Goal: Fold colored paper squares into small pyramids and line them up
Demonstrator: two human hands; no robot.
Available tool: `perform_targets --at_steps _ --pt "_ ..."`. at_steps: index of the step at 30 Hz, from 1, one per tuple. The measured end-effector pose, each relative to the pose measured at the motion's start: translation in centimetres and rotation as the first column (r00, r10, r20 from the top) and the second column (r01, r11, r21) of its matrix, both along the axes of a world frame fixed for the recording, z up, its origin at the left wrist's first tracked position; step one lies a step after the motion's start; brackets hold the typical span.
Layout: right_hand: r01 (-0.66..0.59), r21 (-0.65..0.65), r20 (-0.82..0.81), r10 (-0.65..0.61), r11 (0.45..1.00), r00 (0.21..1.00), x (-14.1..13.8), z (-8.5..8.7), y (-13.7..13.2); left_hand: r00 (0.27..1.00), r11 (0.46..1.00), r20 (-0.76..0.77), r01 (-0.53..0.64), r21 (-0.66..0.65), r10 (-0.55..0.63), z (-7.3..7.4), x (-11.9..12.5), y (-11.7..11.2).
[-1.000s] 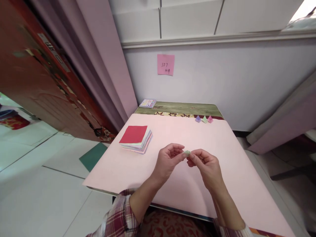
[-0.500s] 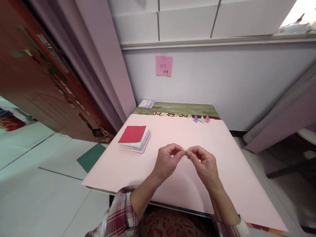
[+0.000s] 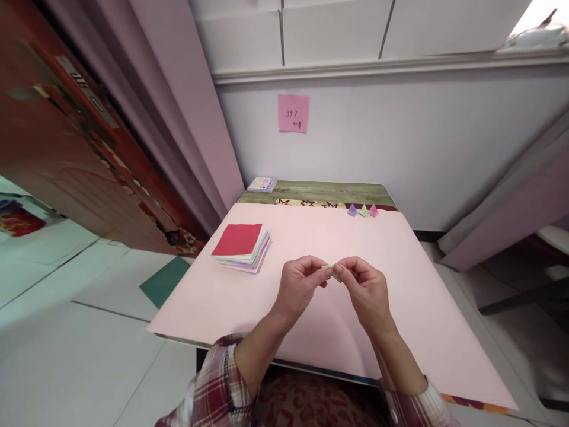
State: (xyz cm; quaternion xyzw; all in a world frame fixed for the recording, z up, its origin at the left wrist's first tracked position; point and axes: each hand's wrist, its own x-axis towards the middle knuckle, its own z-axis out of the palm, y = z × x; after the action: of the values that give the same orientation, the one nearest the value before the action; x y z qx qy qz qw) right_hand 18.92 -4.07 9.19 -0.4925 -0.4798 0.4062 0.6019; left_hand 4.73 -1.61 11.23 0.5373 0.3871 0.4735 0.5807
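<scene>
A small piece of pale green folded paper (image 3: 333, 273) is pinched between my two hands above the pink-covered table. My left hand (image 3: 300, 286) grips its left side with thumb and fingertips. On the other side, the thumb and forefinger of my right hand (image 3: 365, 289) press on it. Fingertips cover most of the paper, so its full shape is hidden. At the far edge of the pink cover stand three little folded paper shapes: a purple one (image 3: 352, 210), a green one (image 3: 364, 211) and a pink one (image 3: 374, 210).
Left of my hands lies a stack of coloured paper squares (image 3: 237, 239), red on top. A small packet (image 3: 262, 184) rests at the table's back left corner. A pink note (image 3: 293, 114) sticks to the wall. One green sheet (image 3: 164, 282) lies on the floor.
The green paper has shifted between my fingertips, and more of it shows below them now. My fingers have changed position slightly, with both hands still pinching it.
</scene>
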Motion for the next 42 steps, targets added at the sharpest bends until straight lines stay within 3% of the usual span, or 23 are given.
perform_targets --at_steps 6,12,16,19,24,28,33,37,39,42 --pt "0.02 -0.043 -0.175 -0.027 0.999 0.984 -0.8 0.6 1.1 1.0 0.998 -0.021 0.007 0.068 -0.005 0.6 0.1 1.3" --pt "-0.17 -0.137 -0.151 0.149 0.976 0.977 0.3 2.6 4.1 0.981 0.994 -0.166 0.103 0.035 -0.096 2.4 -0.7 5.0" --pt "-0.07 -0.1 -0.19 0.05 0.993 0.98 0.4 3.4 6.3 0.988 0.993 -0.099 0.12 0.015 -0.118 2.8 -0.1 6.7" --pt "-0.026 -0.099 -0.239 0.002 0.995 0.971 0.0 3.5 7.5 0.988 0.995 -0.123 0.099 0.013 -0.097 2.8 0.4 7.6" --pt "-0.121 -0.156 -0.224 0.084 0.98 0.971 0.4 3.8 9.1 0.963 0.994 -0.27 0.047 0.102 -0.018 3.4 0.5 8.9" --pt "-0.126 -0.177 -0.256 0.078 0.976 0.964 0.9 3.6 10.2 0.964 0.994 -0.266 0.021 0.109 0.009 3.6 0.5 9.3" --pt "-0.208 -0.3 -0.604 -0.016 0.931 0.797 0.2 2.5 10.9 0.972 0.975 -0.185 -0.112 0.19 0.147 3.9 0.4 8.8" --pt "-0.294 -0.311 -0.712 -0.017 0.904 0.702 -0.3 2.2 11.0 0.958 0.95 -0.224 -0.107 0.293 0.177 4.2 0.3 8.7" --pt "-0.272 -0.305 -0.683 -0.01 0.913 0.731 -0.4 2.3 11.0 0.955 0.95 -0.227 -0.121 0.289 0.19 4.1 0.4 8.9" --pt "-0.187 -0.298 -0.547 -0.007 0.936 0.837 -0.3 2.5 10.6 0.967 0.967 -0.165 -0.162 0.195 0.196 3.7 0.7 9.2"
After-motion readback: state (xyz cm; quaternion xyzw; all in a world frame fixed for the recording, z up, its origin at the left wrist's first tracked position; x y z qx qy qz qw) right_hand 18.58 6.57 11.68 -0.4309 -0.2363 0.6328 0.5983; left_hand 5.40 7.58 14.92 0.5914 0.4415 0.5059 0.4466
